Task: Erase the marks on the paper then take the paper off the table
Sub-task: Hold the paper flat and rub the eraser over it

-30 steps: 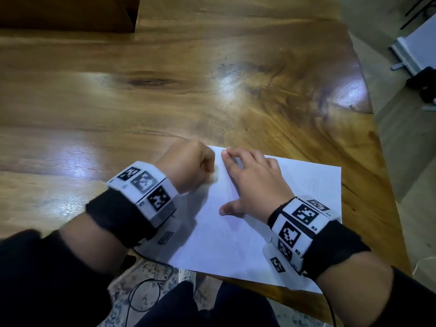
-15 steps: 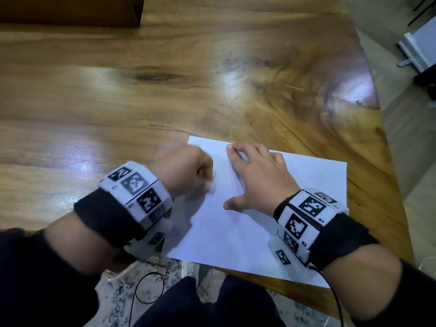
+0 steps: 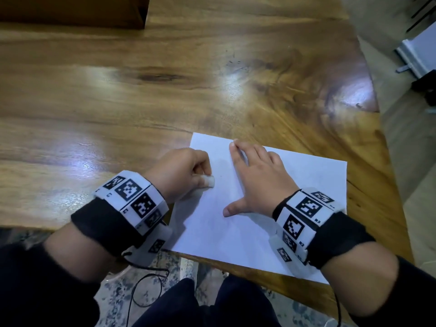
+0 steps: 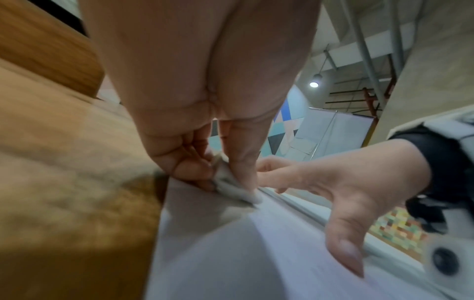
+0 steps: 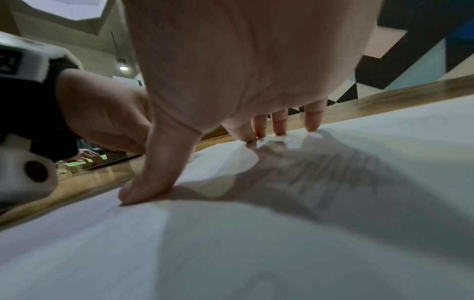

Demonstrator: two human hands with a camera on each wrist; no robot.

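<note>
A white sheet of paper (image 3: 240,227) lies at the near edge of the wooden table (image 3: 118,102), its near right corner hanging over the edge. My left hand (image 3: 184,175) pinches a small white eraser (image 3: 209,181) and presses it onto the paper's left part; the left wrist view shows the eraser (image 4: 231,187) between thumb and fingers. My right hand (image 3: 254,180) lies flat on the paper with fingers spread, holding it down. Under that palm, the right wrist view shows faint grey pencil marks (image 5: 341,174) on the paper (image 5: 231,253).
The table's right edge runs diagonally past the paper, with floor beyond. A white and black object (image 3: 422,55) stands on the floor at the far right. A dark wooden block (image 3: 70,10) sits at the table's far left. A black cable (image 3: 146,291) hangs by my knees.
My left hand with the eraser has slid back and forth over the paper's left part and now sits a little nearer me. The right hand has stayed pressed on the sheet.
</note>
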